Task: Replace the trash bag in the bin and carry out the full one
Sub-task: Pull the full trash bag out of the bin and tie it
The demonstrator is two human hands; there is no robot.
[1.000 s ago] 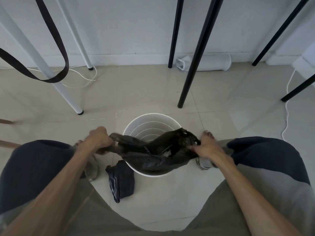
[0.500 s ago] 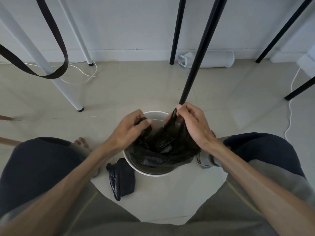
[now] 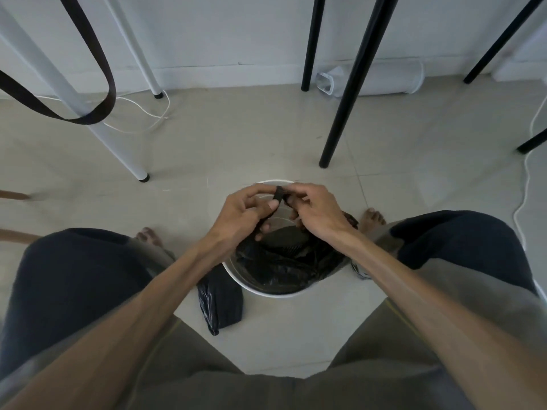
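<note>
A round white bin [image 3: 268, 291] stands on the tiled floor between my knees. A black trash bag [image 3: 284, 258] hangs into it, bunched against the near wall. My left hand [image 3: 239, 216] and my right hand [image 3: 318, 213] meet above the bin's far rim, both pinching the bag's top edge between fingers and thumb. A folded black bag [image 3: 219, 303] lies on the floor just left of the bin.
A black table leg [image 3: 343, 113] stands just beyond the bin, another [image 3: 310, 45] near the wall. White legs [image 3: 97, 113] rise at the left, with a dark strap [image 3: 88, 84] hanging. A white cylinder [image 3: 381, 79] lies by the wall. White cables [image 3: 527, 173] run along the floor.
My hands were wide apart, stretching the bag over the bin's near rim. They came together above the bin and now pinch the bag's top edge, with the bag sagging inside.
</note>
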